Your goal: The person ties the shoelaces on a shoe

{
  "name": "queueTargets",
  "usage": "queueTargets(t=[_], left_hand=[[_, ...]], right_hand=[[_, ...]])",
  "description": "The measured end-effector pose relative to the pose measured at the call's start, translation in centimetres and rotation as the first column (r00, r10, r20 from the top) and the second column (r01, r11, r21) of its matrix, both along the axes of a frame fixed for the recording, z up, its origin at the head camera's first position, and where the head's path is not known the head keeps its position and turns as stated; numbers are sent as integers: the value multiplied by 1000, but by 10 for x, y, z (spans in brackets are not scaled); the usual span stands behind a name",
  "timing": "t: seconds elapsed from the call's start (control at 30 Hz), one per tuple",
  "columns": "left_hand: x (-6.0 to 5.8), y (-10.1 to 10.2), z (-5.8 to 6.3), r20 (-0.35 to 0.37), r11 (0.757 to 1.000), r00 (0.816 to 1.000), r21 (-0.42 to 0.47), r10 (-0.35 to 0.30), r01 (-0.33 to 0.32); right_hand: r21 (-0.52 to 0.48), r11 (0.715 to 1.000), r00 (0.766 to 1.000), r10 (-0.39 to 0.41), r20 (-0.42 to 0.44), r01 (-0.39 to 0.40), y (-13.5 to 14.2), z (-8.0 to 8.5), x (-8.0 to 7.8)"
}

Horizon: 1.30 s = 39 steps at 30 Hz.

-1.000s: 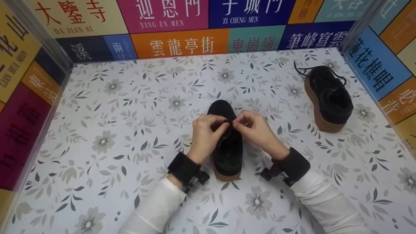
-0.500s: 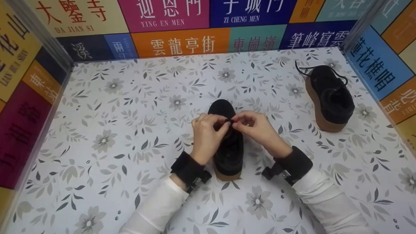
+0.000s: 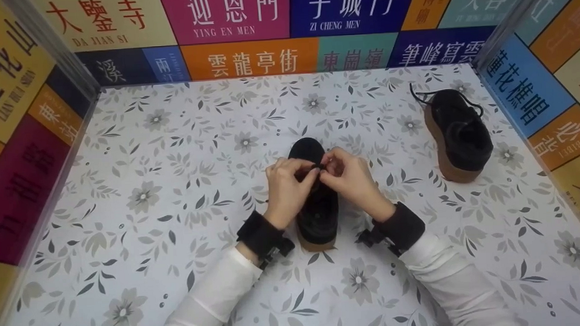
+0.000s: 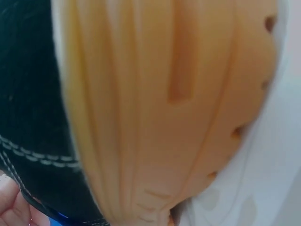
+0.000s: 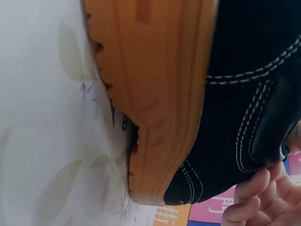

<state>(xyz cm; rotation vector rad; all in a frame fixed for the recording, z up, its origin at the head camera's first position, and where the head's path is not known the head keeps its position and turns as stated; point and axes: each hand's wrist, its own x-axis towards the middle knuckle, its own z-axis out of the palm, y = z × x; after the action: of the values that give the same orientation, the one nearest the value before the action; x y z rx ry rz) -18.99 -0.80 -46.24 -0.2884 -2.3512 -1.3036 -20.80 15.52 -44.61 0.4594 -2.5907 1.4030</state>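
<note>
A black shoe [image 3: 307, 147] with a tan sole stands upright on the table, toe pointing away. My left hand [image 3: 285, 189] arches over its left side, thumb and forefinger pinching the black shoelace [image 3: 318, 166] above the tongue. From the other side my right hand [image 3: 352, 182] pinches the lace too, its fingertips right against the left ones. The fingers hide most of the lace. The tan sole [image 4: 141, 117] fills the left wrist view, with fingertips low at the left. White stitching runs along the shoe's black upper [image 5: 244, 103] in the right wrist view, beside curled fingers [image 5: 254, 200].
Another black shoe [image 3: 463, 142] stands at the back right, its lace [image 3: 419, 98] loose over the toe. A floral cloth [image 3: 149, 264] covers the table. Printed panels [image 3: 248, 58] wall it in at the back and both sides.
My right hand has shifted slightly left, its fingertips now closer in to the left hand's. The left hand stays almost in place, and both shoes stand where they were.
</note>
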Motion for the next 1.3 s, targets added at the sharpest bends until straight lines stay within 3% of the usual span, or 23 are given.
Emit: queueTargets(t=[0.17,0.33,0.5,0.73,1.03,1.17,1.3], left_hand=[[-2,1,-2,-3,1000,1000,16,3,-3],[-3,1,-4,10,999,1000,36,0,0],[-5,1,-5,17,999,1000,50,-2,1],[-8,0,-7,12,998,1000,66,-16,16],[-9,-6,-7,13,992,995,75,-98,97],[-11,-8,-2,1,989,989,19,-148,148],[-10,-10,4,-61,984,983,-57,-171,168]], right_hand=[[-79,996,996,52,69,-47,5,-3,-5],[-188,978,970,133,202,-95,16,-6,-10],[-202,972,953,172,251,-122,19,-8,-12],[-215,973,926,153,345,-81,21,-9,-13],[-245,963,936,185,300,-112,20,-10,-13],[-248,962,938,188,291,-115,20,-9,-12],[-255,961,937,184,295,-108,19,-8,-11]])
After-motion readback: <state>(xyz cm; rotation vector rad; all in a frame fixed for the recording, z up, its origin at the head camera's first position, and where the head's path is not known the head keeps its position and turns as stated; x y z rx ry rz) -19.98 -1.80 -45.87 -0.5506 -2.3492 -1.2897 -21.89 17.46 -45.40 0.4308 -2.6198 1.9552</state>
